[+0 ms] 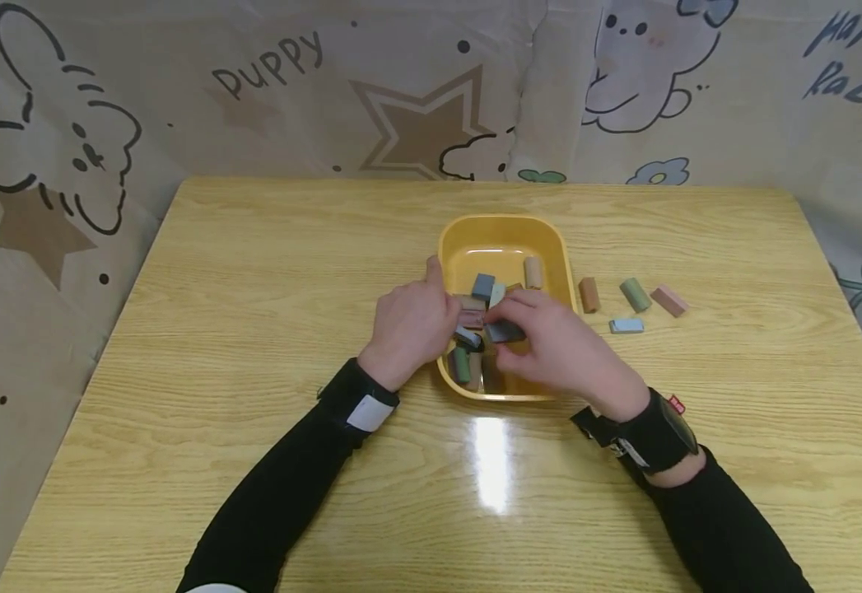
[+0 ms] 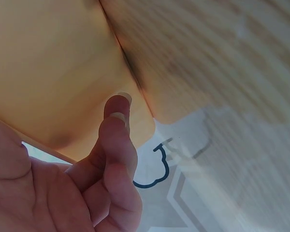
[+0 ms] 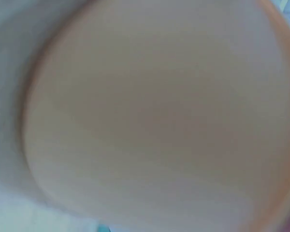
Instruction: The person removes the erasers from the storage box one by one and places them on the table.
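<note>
A yellow plastic tub (image 1: 505, 219) on the table holds several small coloured blocks. My left hand (image 1: 412, 325) grips its left rim; in the left wrist view the fingers (image 2: 117, 145) lie against the tub's outer wall (image 2: 63, 58). Over the tub, my right hand (image 1: 560, 342) pinches a dark grey block (image 1: 505, 331) between thumb and fingers. Around it in the tub are a blue-grey block (image 1: 483, 286), a tan cylinder (image 1: 533, 272), a pink block (image 1: 471, 318) and a green cylinder (image 1: 462, 365). The right wrist view shows only the blurred tub wall (image 3: 154, 111), close up.
Right of the tub, on the wooden table (image 1: 253, 272), lie a brown block (image 1: 589, 295), a green cylinder (image 1: 634, 295), a pink block (image 1: 670, 301) and a light blue block (image 1: 626, 326). A patterned cloth (image 1: 275, 132) hangs behind the table's far edge.
</note>
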Demonstrator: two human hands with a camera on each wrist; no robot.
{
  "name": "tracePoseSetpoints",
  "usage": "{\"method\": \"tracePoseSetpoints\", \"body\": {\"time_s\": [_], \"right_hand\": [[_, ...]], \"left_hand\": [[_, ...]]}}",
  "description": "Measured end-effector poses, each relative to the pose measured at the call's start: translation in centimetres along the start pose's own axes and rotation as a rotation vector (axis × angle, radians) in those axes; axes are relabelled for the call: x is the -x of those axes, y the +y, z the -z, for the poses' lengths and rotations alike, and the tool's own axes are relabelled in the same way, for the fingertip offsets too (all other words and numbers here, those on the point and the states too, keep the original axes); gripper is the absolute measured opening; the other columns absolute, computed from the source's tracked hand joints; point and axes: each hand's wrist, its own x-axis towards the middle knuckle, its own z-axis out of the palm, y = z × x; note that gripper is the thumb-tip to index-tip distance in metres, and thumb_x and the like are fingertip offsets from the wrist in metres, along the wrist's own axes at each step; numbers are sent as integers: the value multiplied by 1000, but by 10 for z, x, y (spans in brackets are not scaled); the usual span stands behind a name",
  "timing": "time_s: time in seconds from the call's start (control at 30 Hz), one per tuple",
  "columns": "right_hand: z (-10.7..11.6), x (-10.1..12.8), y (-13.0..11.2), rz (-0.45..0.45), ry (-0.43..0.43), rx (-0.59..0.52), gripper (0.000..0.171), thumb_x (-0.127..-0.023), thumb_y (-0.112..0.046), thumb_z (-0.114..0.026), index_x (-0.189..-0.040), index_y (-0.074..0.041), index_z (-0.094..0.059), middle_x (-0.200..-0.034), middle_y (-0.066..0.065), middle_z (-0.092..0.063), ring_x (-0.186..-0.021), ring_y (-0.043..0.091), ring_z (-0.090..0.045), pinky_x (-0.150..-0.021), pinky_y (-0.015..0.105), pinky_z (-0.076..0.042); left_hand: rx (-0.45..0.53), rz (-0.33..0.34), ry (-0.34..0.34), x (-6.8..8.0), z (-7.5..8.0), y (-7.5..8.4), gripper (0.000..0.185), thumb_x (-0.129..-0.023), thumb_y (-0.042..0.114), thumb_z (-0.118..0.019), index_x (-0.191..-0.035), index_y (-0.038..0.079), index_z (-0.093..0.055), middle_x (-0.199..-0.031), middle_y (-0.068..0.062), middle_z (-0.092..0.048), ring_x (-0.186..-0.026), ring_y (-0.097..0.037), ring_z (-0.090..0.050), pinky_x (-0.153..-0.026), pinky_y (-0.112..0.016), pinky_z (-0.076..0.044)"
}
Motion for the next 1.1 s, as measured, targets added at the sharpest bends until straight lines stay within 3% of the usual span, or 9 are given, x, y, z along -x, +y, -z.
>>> {"method": "tracePoseSetpoints", "body": {"time_s": [0.3, 0.53, 0.67, 0.9, 1.1], "right_hand": [[50, 16, 27, -236, 184, 64, 28, -79, -4, -71, -107, -2, -67, -101, 8, -62, -87, 22, -56, -74, 41, -47], [69, 26, 50, -360, 212, 99, 29, -83, -8, -69, -111, 0, -67, -107, 13, -62, -92, 27, -56, -76, 44, -44], [71, 31, 65, -405, 190, 116, 29, -82, -5, -66, -111, 3, -66, -108, 17, -61, -92, 31, -56, -76, 46, -45], [65, 34, 84, -526, 44, 131, 36, -83, -5, -67, -116, 7, -63, -114, 24, -57, -101, 40, -55, -85, 56, -46], [58, 36, 95, -571, -29, 134, 34, -84, -2, -68, -116, 8, -63, -114, 24, -57, -103, 41, -55, -89, 57, -45]], "left_hand": [[-2, 8, -11, -1, 0, 0, 61, -100, 28, -45, -145, -10, -34, -59, -3, -52, -48, -20, -52, -42, -32, -40], [-8, 0, 1, -1, 0, -1, 61, -100, 27, -45, -145, -12, -35, -58, -4, -52, -47, -19, -52, -40, -33, -40], [-11, 5, -5, 0, 1, 0, 61, -100, 27, -44, -146, -12, -35, -58, -4, -52, -47, -20, -52, -40, -33, -40], [-12, 8, -10, 0, 0, 0, 61, -100, 28, -44, -146, -11, -35, -59, -3, -52, -48, -20, -52, -40, -33, -40], [-4, 14, -19, 0, 0, 0, 61, -100, 28, -44, -147, -10, -35, -60, -4, -52, -49, -20, -53, -41, -33, -40]]}}
